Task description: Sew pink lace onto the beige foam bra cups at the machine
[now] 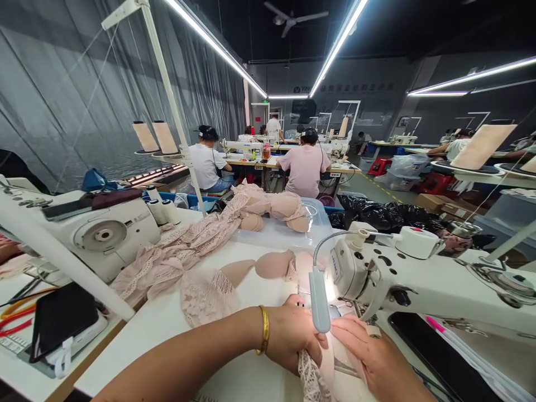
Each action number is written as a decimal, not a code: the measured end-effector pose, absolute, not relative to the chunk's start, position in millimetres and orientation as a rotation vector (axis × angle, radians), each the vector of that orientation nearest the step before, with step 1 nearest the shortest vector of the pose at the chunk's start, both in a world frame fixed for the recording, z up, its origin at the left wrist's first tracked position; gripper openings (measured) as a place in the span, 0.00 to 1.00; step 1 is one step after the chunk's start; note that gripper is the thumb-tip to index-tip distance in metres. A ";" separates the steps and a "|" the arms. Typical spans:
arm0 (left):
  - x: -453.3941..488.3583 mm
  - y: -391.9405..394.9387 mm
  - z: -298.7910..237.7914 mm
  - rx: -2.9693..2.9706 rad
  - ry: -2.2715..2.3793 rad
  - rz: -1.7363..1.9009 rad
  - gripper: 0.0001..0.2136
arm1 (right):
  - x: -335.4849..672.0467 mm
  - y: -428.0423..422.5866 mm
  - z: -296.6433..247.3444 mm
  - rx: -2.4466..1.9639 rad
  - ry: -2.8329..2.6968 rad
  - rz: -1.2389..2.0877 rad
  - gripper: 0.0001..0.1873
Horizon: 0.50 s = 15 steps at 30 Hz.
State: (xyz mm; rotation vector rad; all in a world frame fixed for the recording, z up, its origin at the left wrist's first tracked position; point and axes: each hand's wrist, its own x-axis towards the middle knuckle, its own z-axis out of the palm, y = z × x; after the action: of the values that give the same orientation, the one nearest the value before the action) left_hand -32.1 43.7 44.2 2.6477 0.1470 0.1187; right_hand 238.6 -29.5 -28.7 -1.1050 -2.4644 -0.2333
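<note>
My left hand [293, 335], with a gold bangle on the wrist, is closed on a piece of pink lace fabric [314, 374] in front of the sewing machine [419, 285]. My right hand [377, 363] lies flat on the same fabric, fingers stretched toward the needle area under the machine's head. A small grey lamp on a gooseneck [320, 296] hangs just above my left hand and hides part of the fabric. Beige bra cups with lace [272, 265] lie on the white table [167, 324] beyond my hands.
A pile of lace garments [234, 223] spreads over a clear plastic bin [310, 229]. A second sewing machine [104, 234], a dark tablet [62, 318] and scissors sit at left. Two people sit with backs turned at machines ahead [305, 164]. Black bags [377, 215] lie at right.
</note>
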 end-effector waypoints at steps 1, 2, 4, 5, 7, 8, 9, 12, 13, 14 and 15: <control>-32.1 44.5 44.5 2.650 0.145 0.128 0.03 | 239.9 -28.7 -28.4 -1.105 -2.481 -0.260 0.21; -32.4 45.3 44.5 2.650 0.139 0.143 0.03 | 241.0 -28.2 -28.3 -1.109 -2.491 -0.282 0.22; -33.4 46.7 43.4 2.640 0.121 0.179 0.05 | 241.9 -28.0 -28.5 -1.120 -2.506 -0.297 0.25; -33.9 47.3 42.3 2.633 0.108 0.194 0.06 | 241.7 -28.2 -28.6 -1.123 -2.510 -0.296 0.26; -34.8 48.7 39.6 2.622 0.091 0.206 0.07 | 240.3 -29.1 -28.1 -1.127 -2.507 -0.289 0.26; -35.1 49.5 38.1 2.619 0.087 0.204 0.06 | 239.3 -29.6 -27.4 -1.125 -2.499 -0.290 0.25; -35.4 50.4 36.7 2.617 0.087 0.199 0.06 | 238.4 -30.1 -26.5 -1.122 -2.490 -0.292 0.25; -36.0 53.3 34.5 2.617 0.112 0.184 0.04 | 236.3 -31.0 -22.9 -1.115 -2.477 -0.297 0.22; -36.2 54.1 34.5 2.623 0.119 0.173 0.03 | 236.2 -31.1 -21.9 -1.110 -2.481 -0.306 0.21; -36.3 54.8 35.0 2.633 0.130 0.160 0.03 | 236.4 -31.0 -21.3 -1.105 -2.485 -0.321 0.20; -36.4 55.4 35.8 2.652 0.139 0.143 0.02 | 236.9 -30.7 -21.0 -1.095 -2.484 -0.343 0.20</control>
State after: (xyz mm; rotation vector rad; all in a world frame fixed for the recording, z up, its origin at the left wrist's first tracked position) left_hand -36.4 55.4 35.8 2.6522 0.1390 0.1433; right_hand 236.9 -30.7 -21.0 -1.0952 -2.4841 -0.3428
